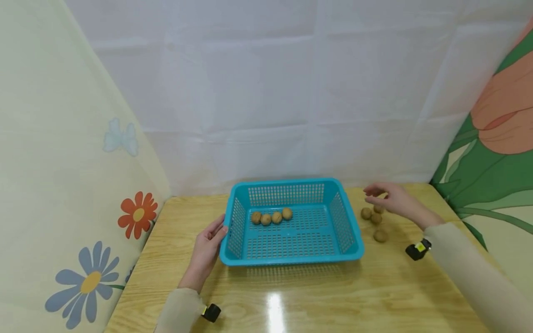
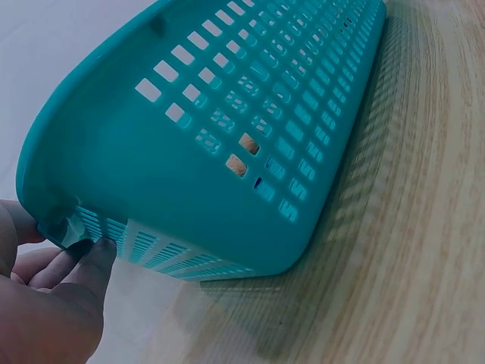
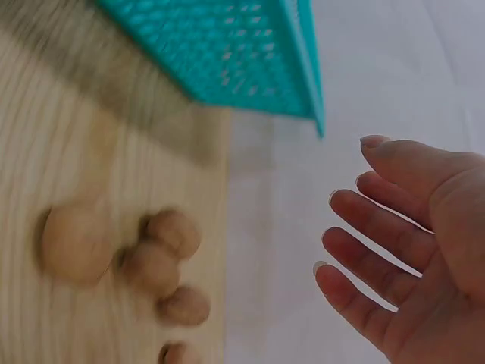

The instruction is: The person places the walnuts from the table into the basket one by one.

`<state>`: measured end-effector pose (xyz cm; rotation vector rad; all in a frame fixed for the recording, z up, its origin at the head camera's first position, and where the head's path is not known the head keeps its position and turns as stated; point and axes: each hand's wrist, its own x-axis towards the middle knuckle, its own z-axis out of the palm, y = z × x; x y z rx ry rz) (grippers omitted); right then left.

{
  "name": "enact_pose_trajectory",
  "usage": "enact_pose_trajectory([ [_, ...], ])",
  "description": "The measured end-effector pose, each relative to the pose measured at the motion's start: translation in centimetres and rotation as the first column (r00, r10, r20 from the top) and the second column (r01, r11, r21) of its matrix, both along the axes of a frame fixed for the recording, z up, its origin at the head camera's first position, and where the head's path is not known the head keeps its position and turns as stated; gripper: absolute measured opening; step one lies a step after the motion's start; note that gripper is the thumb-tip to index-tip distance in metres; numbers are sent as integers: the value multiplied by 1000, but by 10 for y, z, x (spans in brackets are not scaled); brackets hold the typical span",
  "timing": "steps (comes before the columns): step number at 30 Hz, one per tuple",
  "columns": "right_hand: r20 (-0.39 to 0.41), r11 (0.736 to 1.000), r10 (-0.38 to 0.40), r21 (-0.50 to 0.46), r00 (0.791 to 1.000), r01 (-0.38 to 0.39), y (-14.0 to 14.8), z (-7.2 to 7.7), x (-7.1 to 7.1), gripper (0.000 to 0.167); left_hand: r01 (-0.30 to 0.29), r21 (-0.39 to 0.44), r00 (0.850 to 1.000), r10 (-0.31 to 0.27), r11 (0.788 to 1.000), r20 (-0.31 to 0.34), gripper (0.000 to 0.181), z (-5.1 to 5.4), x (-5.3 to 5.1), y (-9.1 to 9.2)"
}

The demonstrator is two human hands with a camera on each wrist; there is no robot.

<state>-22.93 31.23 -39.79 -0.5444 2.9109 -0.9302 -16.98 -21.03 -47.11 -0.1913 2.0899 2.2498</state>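
A blue-green plastic basket [image 1: 291, 261] with perforated sides sits on the wooden table. Inside, toward its left, several walnuts [image 1: 276, 217] form a short row. My left hand [image 1: 207, 245] holds the basket's left rim, thumb on top and fingers below; the left wrist view shows this pinch at the rim's corner [image 2: 53, 220]. To the basket's right my right hand [image 1: 393, 201] hovers over several loose walnuts [image 1: 376, 218], holding nothing. Its fingers are parted and slightly bent in the right wrist view, apart from the walnuts [image 3: 151, 267].
The table [image 1: 300, 300] meets a white sheeted wall [image 1: 250, 92] behind the basket. Painted panels with flowers flank it: a red flower [image 1: 138, 214] at left, large green leaves [image 1: 491, 175] at right.
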Motion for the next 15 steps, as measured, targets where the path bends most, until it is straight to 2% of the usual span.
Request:
enact_pose_trajectory([
  [8, 26, 998, -55, 34, 998, 54, 35, -25, 17, 36, 0, -3, 1000, 0, 1000, 3, 52, 0, 1, 0],
  [15, 36, 993, -74, 91, 997, 71, 39, -58, 40, 38, -1, 11, 1000, 1, 1000, 15, 51, 0, 0, 0],
])
